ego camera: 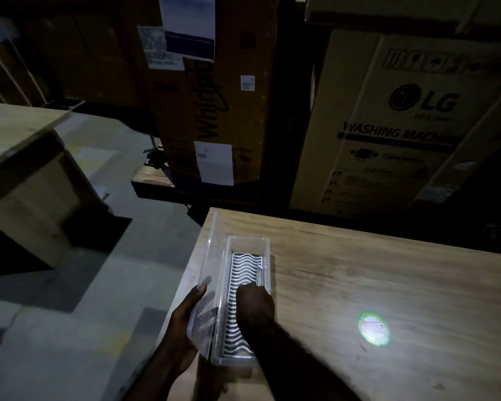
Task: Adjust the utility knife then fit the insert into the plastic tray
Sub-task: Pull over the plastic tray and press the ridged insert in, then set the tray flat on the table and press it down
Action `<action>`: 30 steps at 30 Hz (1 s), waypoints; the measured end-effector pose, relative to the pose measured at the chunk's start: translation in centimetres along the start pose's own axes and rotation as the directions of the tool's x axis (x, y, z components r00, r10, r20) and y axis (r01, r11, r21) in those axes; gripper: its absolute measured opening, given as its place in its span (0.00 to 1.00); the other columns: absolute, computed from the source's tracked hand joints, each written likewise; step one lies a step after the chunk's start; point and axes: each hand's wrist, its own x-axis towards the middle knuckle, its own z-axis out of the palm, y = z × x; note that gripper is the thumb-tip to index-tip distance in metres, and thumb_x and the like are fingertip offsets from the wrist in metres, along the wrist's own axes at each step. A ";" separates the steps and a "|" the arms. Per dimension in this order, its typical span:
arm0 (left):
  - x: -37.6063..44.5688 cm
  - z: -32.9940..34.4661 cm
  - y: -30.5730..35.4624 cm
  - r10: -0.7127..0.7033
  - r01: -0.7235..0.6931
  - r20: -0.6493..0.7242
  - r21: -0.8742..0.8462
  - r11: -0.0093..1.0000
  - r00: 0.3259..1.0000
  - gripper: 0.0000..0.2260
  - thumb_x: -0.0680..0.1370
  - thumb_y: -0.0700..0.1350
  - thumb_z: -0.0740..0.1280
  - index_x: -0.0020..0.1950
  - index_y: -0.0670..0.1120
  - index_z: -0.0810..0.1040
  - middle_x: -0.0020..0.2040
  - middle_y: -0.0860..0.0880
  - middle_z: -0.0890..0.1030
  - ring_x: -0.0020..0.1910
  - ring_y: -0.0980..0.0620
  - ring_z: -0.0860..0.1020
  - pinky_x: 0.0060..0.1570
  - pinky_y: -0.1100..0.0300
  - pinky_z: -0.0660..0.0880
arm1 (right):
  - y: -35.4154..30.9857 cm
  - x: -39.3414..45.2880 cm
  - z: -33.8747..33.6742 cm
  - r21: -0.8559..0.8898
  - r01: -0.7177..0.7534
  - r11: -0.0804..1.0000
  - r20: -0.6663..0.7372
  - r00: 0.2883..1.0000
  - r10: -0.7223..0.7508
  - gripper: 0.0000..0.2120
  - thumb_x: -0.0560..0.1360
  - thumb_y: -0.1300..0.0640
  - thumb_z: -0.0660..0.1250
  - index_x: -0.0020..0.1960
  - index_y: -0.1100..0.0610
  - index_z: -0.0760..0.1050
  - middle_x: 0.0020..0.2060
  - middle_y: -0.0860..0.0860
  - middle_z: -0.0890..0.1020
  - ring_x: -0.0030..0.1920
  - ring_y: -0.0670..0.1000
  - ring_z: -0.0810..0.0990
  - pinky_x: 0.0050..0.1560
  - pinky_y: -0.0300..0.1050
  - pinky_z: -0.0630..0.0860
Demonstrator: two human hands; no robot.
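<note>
I see the white wavy-ribbed insert (237,302) lying inside the clear plastic tray (214,250), which sits on the near left corner of the wooden table (373,285). My right hand (253,306) is inside the tray, knuckles curled, pressing down on the insert near its middle; I cannot tell if it grips anything. My left hand (190,319) clasps the tray's left wall, thumb along the outer rim, fingers seen through the plastic. A small slim grey piece (260,274) lies at the insert's right edge, too dim to identify. A round bright label (373,328) glows on the table to the right. Cardboard appliance boxes (388,117) stand beyond, on the far side.
</note>
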 end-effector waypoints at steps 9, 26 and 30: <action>0.0 2.6 -1.2 0.242 -0.175 -0.105 0.434 0.884 0.964 0.26 0.69 0.59 0.70 0.67 0.58 0.72 0.69 0.52 0.74 0.66 0.49 0.72 0.64 0.51 0.69 | 3.9 0.1 -1.5 0.489 -0.063 0.870 -0.255 0.943 0.212 0.11 0.75 0.56 0.64 0.56 0.57 0.77 0.54 0.57 0.80 0.58 0.59 0.78 0.56 0.49 0.74; 0.9 7.1 -10.6 0.534 0.098 -0.115 0.993 0.059 0.838 0.36 0.61 0.66 0.63 0.67 0.52 0.71 0.71 0.39 0.70 0.64 0.35 0.71 0.54 0.40 0.70 | 7.9 -1.1 0.3 0.775 -0.127 0.619 -0.036 0.969 0.245 0.12 0.73 0.51 0.70 0.56 0.51 0.79 0.45 0.54 0.87 0.50 0.55 0.84 0.56 0.50 0.79; 1.0 7.1 -10.9 0.552 0.119 -0.119 0.992 0.035 0.825 0.34 0.65 0.64 0.60 0.66 0.48 0.75 0.71 0.38 0.70 0.67 0.34 0.69 0.56 0.40 0.66 | 7.7 -1.4 0.2 0.735 -0.123 0.667 -0.039 0.974 0.222 0.18 0.71 0.56 0.71 0.60 0.50 0.78 0.44 0.53 0.87 0.51 0.53 0.84 0.56 0.47 0.79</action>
